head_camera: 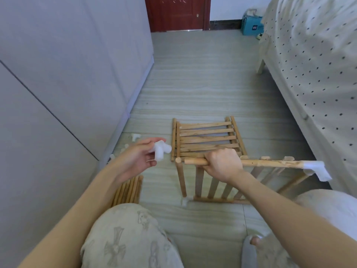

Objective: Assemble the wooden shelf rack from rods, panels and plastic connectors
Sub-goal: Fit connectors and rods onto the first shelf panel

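Progress looks to be somewhere in the early middle, judging by what lies around you. The biggest piece, the upright slatted wooden panel with round pale-wood rails (pixel 214 185), stands on edge on the pale plank floor (pixel 202 84) right in front of your knees, and your right hand (pixel 222 165) is clenched around its top round wooden rod (pixel 270 163), steadying it. That rod already wears a white plastic corner connector (pixel 316 170) on its far right end, while its near left end is bare. Behind it the second slatted wooden shelf panel (pixel 207 139) lies flat on the floor, not joined to anything as far as you can tell. To your left, beside your knee, a bundle of loose plain wooden rods (pixel 128 189) waits unused, so the uprights or cross members are still to go in. A short wooden post (pixel 181 178) stands at the panel's left corner with a small white connector (pixel 184 201) at its foot. Your left hand (pixel 139 157) pinches a white three-way plastic connector (pixel 161 149) between thumb and fingertips, held just left of the bare rod end; seating it there seems the step in hand. A few spare white plastic connectors (pixel 135 136) sit scattered on the floor by the grey cabinet wall (pixel 67 74).
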{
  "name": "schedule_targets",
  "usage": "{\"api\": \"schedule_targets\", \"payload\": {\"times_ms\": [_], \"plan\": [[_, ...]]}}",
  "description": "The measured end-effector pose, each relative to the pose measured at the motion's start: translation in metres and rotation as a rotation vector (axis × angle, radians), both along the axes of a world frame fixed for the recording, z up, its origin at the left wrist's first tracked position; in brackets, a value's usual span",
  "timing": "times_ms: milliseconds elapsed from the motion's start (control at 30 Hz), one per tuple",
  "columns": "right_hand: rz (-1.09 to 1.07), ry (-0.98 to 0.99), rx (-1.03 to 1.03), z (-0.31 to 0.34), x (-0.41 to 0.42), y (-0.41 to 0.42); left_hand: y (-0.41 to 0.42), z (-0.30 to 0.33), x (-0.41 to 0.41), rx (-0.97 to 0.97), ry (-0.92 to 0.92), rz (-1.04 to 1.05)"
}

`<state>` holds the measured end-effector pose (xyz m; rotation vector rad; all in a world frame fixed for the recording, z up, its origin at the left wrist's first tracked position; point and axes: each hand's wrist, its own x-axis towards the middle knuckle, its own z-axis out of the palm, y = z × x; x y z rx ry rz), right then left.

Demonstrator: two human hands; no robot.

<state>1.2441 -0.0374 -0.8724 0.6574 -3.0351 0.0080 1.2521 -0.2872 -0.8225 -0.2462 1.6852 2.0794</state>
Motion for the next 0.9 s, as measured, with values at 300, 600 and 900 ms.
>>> {"api": "schedule_targets", "payload": {"times_ms": [300,600,900], "plan": [[-0.015,-0.012,-0.027,0.007,0.017,-0.006,0.017,0.003,0.024,-0.216,0.024,-0.014],[0.007,-0.007,-0.049,0.011,0.027,-0.007,0.035,0.004,0.018,-0.993,0.215,-0.269],[0.001,0.008,-0.086,0.01,0.023,-0.006,0.056,-0.007,0.007,-1.083,0.296,-0.124]]}}
